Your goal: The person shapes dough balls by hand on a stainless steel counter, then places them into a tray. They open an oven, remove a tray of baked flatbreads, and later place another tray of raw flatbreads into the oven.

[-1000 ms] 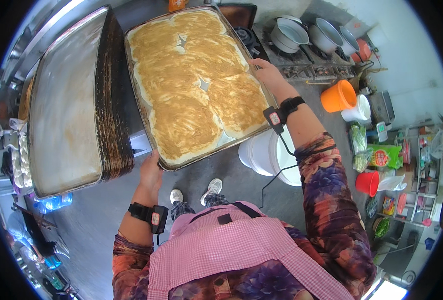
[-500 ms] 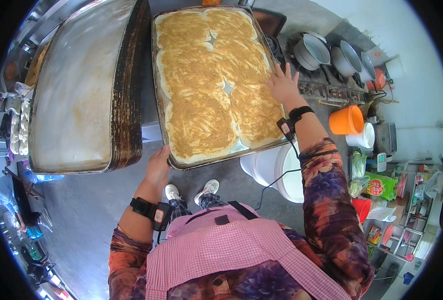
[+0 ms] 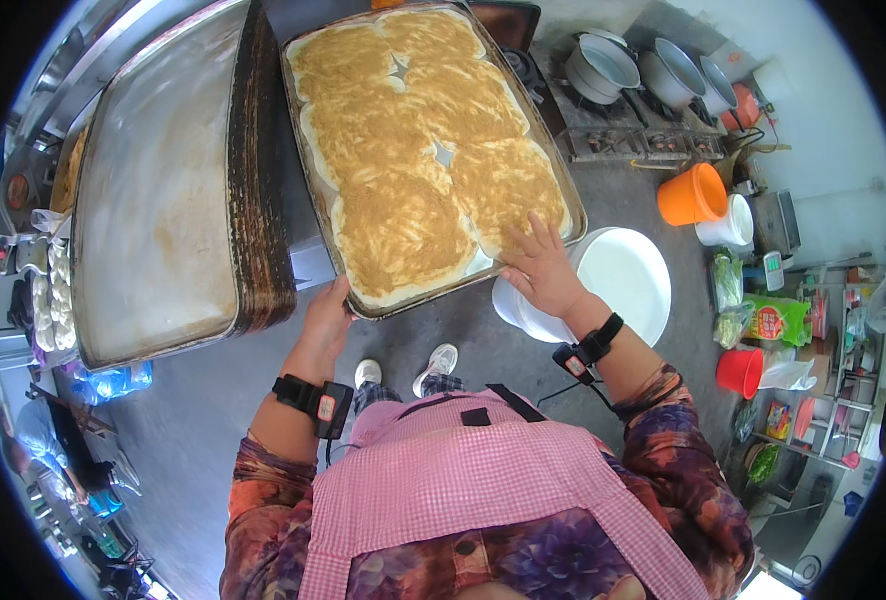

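In front of me a dark-rimmed baking tray (image 3: 570, 190) carries several flat rounds of pale dough (image 3: 403, 240) joined edge to edge. A brownish-yellow coating is smeared over them, and small gaps show between the rounds. My left hand (image 3: 329, 318) grips the tray's near left corner, thumb at the rim; its other fingers are partly hidden. Over the near right round lies my right hand (image 3: 543, 268), palm down with fingers spread, holding nothing. Its fingertips appear to touch the coating.
A tall stack of metal trays (image 3: 163, 200) stands close on the left. White buckets (image 3: 628, 285) are below my right hand. Pots (image 3: 603, 68) sit on a stove at the far right, near an orange bucket (image 3: 692, 195). Another person (image 3: 48, 440) is at the far left.
My right hand has come from the tray's right edge down and left onto the near right dough round. The tray appears turned slightly; my left hand stays at its corner.
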`<action>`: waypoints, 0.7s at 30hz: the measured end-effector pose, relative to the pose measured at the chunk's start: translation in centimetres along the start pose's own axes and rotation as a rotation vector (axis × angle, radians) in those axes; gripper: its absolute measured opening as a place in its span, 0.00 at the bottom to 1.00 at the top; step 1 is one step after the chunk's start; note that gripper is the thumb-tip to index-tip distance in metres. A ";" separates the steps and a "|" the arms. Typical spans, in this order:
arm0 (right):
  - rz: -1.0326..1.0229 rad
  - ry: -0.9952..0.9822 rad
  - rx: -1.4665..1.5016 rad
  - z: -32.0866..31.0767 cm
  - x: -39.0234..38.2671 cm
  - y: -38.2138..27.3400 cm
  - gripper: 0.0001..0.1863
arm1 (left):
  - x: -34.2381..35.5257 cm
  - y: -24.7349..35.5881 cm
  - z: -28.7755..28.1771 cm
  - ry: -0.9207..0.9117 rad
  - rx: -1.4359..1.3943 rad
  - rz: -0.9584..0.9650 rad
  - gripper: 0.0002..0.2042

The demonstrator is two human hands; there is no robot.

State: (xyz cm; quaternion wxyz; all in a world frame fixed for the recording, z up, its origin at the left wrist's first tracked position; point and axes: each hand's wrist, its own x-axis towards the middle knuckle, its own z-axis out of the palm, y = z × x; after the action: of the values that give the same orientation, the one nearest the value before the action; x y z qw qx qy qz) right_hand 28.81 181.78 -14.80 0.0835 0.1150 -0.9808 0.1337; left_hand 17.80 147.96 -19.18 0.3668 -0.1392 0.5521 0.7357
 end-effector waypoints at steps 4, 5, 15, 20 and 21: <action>0.440 0.421 0.274 0.9 -0.6 -0.6 0.13 | 0.3 0.5 -1.0 -0.077 0.080 -0.047 0.19; 0.601 0.601 0.426 1.2 -0.7 -1.0 0.23 | 0.5 0.6 -1.2 -0.092 0.047 -0.028 0.18; 1.082 0.851 2.035 9.1 6.9 -12.8 0.24 | -0.8 3.4 -3.5 -0.184 0.201 -0.153 0.15; 1.220 1.091 1.957 9.8 10.8 -13.6 0.19 | 4.2 10.1 -8.1 -0.494 0.099 -0.359 0.13; 1.199 1.117 1.946 9.6 11.5 -13.6 0.19 | 6.3 11.6 -8.8 -0.516 0.037 -0.362 0.14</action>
State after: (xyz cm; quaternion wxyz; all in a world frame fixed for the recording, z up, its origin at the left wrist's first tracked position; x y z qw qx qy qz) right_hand 19.87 164.00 -18.35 0.2917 -0.4031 -0.2076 0.8422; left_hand 3.64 140.93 -17.85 0.6225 -0.0372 0.4202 0.6592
